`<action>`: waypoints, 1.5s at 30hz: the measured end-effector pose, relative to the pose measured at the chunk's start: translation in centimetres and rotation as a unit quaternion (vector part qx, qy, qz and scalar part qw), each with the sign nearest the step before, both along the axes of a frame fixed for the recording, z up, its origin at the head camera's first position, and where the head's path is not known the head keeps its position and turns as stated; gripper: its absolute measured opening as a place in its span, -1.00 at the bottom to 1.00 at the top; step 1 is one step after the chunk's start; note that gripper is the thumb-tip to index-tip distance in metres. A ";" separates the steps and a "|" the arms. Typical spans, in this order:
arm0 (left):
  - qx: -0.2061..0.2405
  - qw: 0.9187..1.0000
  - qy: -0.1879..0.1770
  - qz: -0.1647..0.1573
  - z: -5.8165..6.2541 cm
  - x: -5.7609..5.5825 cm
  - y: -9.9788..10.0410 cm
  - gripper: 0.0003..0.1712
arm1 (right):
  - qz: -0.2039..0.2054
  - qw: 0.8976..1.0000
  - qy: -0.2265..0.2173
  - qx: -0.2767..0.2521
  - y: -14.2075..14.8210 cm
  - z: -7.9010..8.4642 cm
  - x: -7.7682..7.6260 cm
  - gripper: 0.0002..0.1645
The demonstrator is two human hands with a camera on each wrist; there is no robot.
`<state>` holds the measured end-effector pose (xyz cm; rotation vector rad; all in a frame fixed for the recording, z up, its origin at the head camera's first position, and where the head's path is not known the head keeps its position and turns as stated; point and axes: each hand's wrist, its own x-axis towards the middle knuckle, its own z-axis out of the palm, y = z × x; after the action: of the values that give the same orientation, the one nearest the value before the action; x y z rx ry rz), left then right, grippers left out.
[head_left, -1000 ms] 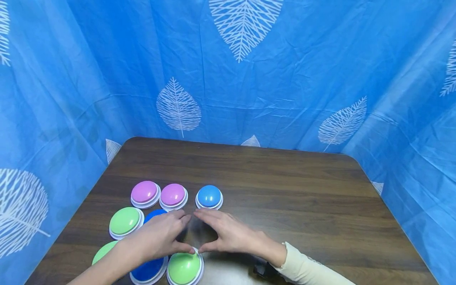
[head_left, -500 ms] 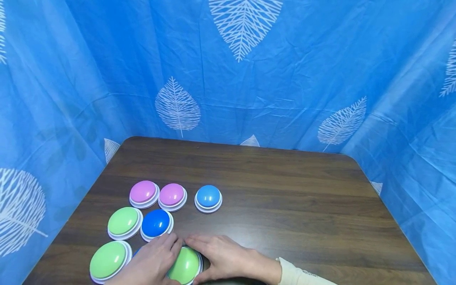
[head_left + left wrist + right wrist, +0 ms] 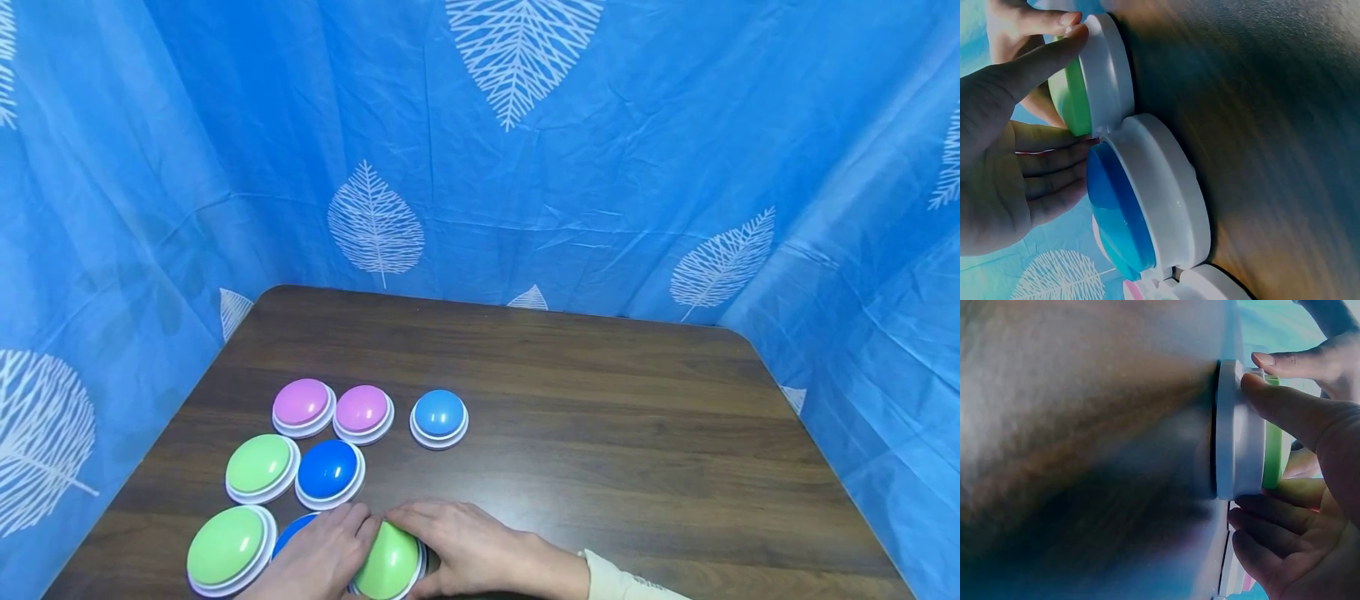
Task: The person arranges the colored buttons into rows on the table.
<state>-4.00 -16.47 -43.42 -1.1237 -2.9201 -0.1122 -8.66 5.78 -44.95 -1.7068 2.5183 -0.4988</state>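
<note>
A green domed buzzer button (image 3: 388, 562) on a white base lies at the table's front edge in the head view, between both hands. From its left side my left hand (image 3: 315, 554) grips it, thumb on the near rim. My right hand (image 3: 472, 546) holds its right side, and in the right wrist view the thumb (image 3: 1272, 394) presses the white base while the fingers reach round the far side. Right beside it, partly covered by my left hand, is a dark blue buzzer button (image 3: 1119, 206). Its white base meets the green one's base in the left wrist view.
Left of the hands stand two more green buttons (image 3: 227, 546) and another dark blue button (image 3: 327, 469). Farther back are two pink buttons (image 3: 302, 402) and a light blue button (image 3: 438, 413). A blue leaf-print curtain (image 3: 600, 167) surrounds the wooden table (image 3: 637, 433).
Both hands have come down toward the front edge and closed round the green button from either side. The dark blue button behind the left hand has come into view. The buttons look unmoved.
</note>
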 end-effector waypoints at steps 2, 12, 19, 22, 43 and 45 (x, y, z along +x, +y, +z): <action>0.008 1.000 0.017 -0.006 -0.2 0.0 -0.1 -0.16 | 0.000 1.000 -0.002 -0.005 0.0 -0.1 0.1 -0.04; 0.041 0.999 0.017 -0.001 -0.7 0.3 -0.3 -0.14 | -0.001 1.000 -0.011 -0.015 0.0 -0.2 0.3 -0.05; 0.049 0.998 -0.019 0.017 -0.7 0.3 -0.4 -0.13 | -0.005 0.999 -0.028 -0.018 -0.1 -0.3 0.3 -0.03; 0.058 0.998 -0.020 0.014 -0.7 0.3 -0.5 -0.17 | -0.003 0.999 -0.029 -0.026 0.0 -0.3 0.3 -0.02; 0.142 0.987 -0.041 0.062 2.5 -1.6 0.7 -0.19 | -0.005 0.989 -0.070 -0.132 2.3 0.9 -2.0 -0.07; 0.143 0.988 -0.027 0.059 2.7 -2.1 1.0 -0.19 | -0.009 0.987 -0.074 -0.140 2.7 1.0 -2.5 -0.06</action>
<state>-6.10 -15.44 -40.68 -0.9160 -2.8840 -0.5471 -11.13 8.46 -43.90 -1.6591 2.4535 -0.9831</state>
